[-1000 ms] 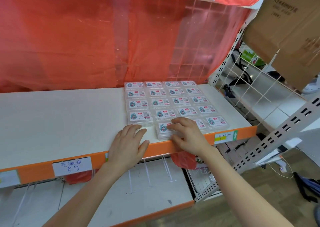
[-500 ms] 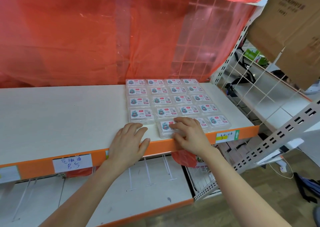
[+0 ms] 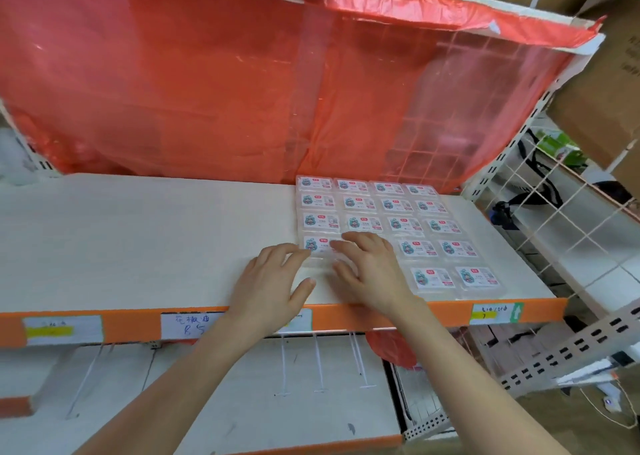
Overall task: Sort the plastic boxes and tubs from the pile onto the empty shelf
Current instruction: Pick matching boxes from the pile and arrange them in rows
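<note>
Center frame: the plastic box (image 3: 317,246) on the shelf (image 3: 138,239) is touched by left hand (image 3: 273,281) and right hand (image 3: 372,271), both laid flat, fingers spread wide.

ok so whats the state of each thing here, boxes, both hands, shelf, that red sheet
plastic boxes: lying flat, labels up, packed in tight rows
left hand: open, fingertips touching the rows' left edge
right hand: open, fingers spread flat on the boxes
shelf: boxes only on its right part
red plastic sheet: hanging behind the shelf, taped at the top
price tag: fixed on the orange front rail
</note>
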A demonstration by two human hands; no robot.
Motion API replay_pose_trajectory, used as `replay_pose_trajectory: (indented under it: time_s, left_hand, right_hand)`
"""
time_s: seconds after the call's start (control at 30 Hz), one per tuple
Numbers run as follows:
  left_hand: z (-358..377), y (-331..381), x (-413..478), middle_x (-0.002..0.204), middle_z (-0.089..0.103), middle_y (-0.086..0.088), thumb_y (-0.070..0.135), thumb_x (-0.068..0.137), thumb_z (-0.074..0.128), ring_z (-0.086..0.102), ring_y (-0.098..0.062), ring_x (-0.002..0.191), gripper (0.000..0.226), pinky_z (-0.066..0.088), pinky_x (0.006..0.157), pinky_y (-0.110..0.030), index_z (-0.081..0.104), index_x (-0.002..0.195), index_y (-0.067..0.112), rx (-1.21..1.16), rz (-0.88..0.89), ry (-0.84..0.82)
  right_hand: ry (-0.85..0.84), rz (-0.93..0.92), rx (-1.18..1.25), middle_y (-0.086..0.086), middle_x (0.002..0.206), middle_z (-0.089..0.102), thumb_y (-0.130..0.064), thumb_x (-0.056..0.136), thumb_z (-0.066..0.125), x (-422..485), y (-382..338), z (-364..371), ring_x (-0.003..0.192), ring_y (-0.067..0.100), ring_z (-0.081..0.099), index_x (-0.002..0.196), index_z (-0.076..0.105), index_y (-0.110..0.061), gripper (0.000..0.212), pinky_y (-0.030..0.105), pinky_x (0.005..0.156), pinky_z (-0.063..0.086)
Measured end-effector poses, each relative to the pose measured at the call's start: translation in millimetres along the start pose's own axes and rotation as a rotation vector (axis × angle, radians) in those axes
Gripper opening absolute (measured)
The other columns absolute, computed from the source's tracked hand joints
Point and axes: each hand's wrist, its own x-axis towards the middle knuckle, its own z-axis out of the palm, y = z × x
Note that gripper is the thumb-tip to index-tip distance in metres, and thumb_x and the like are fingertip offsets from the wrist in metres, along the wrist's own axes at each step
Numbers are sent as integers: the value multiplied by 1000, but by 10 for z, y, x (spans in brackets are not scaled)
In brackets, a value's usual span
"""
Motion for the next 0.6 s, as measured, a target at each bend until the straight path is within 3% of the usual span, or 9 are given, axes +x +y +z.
replay_pose_trajectory:
  time_s: [0.13,0.27,0.4,0.6]
  left_hand:
    - [-288,-457,-189,98,67,-6,40,78,40,66,-28,87,47,54,64,-38,67,103,12,68,-141,29]
    - [-621,-1062,-546,97,68,-10,40,79,40,66,-32,86,48,54,67,-41,67,103,8,121,-333,43]
    - [-1000,-1642,-919,97,67,-13,40,79,40,65,-35,86,50,54,68,-43,67,103,5,164,-494,63]
    - [-1441,-2316,-1289,105,65,-14,46,77,33,61,-37,96,61,50,75,-45,65,109,6,140,-634,78]
  right_hand:
    - [-116,-108,35,13,101,68,-37,80,40,413,-547,257,90,37,64,105,69,-12,46,53,71,51]
    - [-254,-203,98,15,119,62,-47,81,25,739,-1197,546,109,37,55,117,64,-13,63,52,89,41]
    - [-408,-297,110,6,139,46,-57,68,3,995,-1860,771,128,26,37,133,49,-22,87,41,103,28]
    - [-493,-370,87,-1,141,41,-60,67,1,1325,-2686,1134,128,23,34,135,44,-26,87,35,103,27]
